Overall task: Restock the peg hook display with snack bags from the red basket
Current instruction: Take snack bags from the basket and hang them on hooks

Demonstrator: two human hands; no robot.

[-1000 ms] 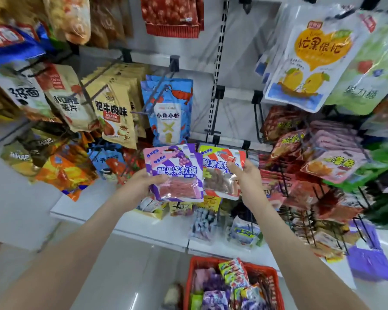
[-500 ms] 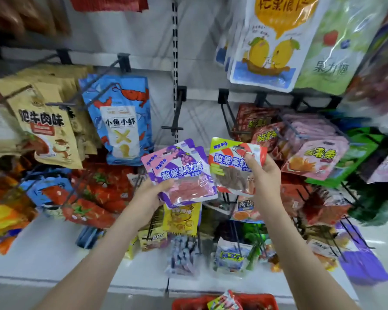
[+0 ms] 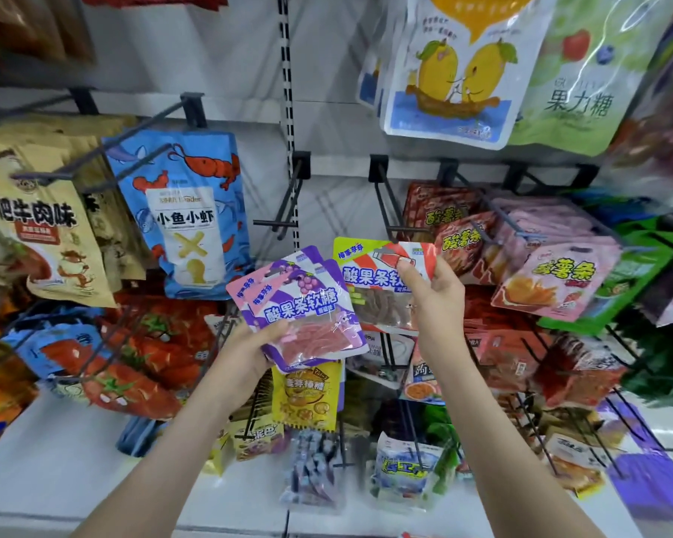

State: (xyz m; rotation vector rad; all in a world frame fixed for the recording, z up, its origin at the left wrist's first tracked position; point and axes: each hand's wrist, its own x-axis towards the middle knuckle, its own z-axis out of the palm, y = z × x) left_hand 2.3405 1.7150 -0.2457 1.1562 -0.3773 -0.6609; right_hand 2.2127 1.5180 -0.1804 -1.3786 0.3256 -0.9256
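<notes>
My left hand (image 3: 249,351) grips a small stack of purple grape gummy bags (image 3: 304,304) by their lower edge, tilted to the left. My right hand (image 3: 436,293) pinches the top of a yellow-and-red gummy bag (image 3: 370,273), thumb by its hang hole. That bag's top edge sits right below the tip of a bare black peg hook (image 3: 389,211). A second bare peg hook (image 3: 284,211) juts out just left of it, above the purple bags. Only a red sliver of the basket (image 3: 410,535) shows at the bottom edge.
Full pegs surround the two bare hooks: blue shrimp snack bags (image 3: 187,219) and tan beef bags (image 3: 43,234) on the left, pink and red potato-strip bags (image 3: 556,281) on the right, mango bags (image 3: 455,67) above. More packs hang below over a white shelf (image 3: 55,471).
The view has moved closer and lower on the display, so the basket has almost left the frame. Both hands have risen with their bags toward the two bare hooks.
</notes>
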